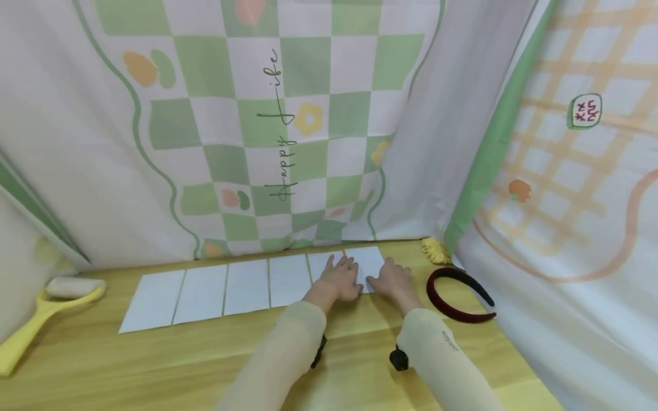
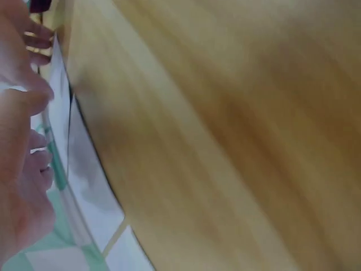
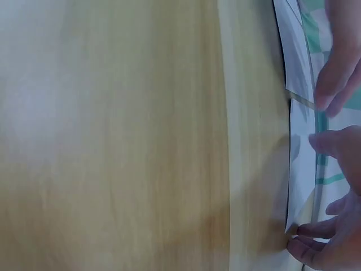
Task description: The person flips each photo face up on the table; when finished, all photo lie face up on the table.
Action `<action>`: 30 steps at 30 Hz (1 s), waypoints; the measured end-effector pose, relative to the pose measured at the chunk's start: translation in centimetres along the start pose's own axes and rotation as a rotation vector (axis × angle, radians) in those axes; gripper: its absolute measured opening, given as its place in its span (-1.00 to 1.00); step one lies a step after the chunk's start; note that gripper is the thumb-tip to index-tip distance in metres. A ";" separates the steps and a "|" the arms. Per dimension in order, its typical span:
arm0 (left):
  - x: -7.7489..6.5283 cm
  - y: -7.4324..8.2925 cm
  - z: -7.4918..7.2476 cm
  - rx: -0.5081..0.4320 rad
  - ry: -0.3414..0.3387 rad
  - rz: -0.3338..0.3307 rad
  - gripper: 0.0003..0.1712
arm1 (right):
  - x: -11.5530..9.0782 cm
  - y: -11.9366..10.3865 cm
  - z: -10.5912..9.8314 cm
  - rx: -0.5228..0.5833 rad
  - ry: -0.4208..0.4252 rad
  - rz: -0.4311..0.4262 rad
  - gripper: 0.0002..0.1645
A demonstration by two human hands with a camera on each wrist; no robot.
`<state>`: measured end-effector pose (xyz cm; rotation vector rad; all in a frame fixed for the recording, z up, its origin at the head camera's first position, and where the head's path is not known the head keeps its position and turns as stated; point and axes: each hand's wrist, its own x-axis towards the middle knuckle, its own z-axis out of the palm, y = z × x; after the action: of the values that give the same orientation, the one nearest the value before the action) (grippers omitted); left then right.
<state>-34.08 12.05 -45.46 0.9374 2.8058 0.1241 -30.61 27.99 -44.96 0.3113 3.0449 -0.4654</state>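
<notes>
Several white paper cards (image 1: 248, 287) lie side by side in a row on the wooden table, narrow gaps between them. My left hand (image 1: 340, 279) lies across the two cards at the right end, fingers extended toward the back. At the last card (image 1: 364, 261), my right hand (image 1: 394, 281) has its thumb over the card's surface. Its other fingertips (image 3: 307, 248) are down by that card's right edge, as the right wrist view shows. In the left wrist view, the left thumb (image 2: 38, 103) comes close to the right hand (image 2: 17, 53).
A dark red headband (image 1: 434, 291) lies right of the right hand, with a yellow fuzzy item (image 1: 434, 251) behind it. At the far left is a yellow-handled roller (image 1: 31, 331). Patterned curtains (image 1: 257, 165) border the table's back and right side.
</notes>
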 end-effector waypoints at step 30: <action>1.2 1.1 1.4 0.061 0.066 -0.067 -0.42 | 0.6 -0.5 -0.4 0.074 -0.054 0.152 -0.03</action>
<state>-34.08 13.64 -46.88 0.8664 2.9136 0.0618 -31.31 27.73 -44.42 0.5205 2.9275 -0.5677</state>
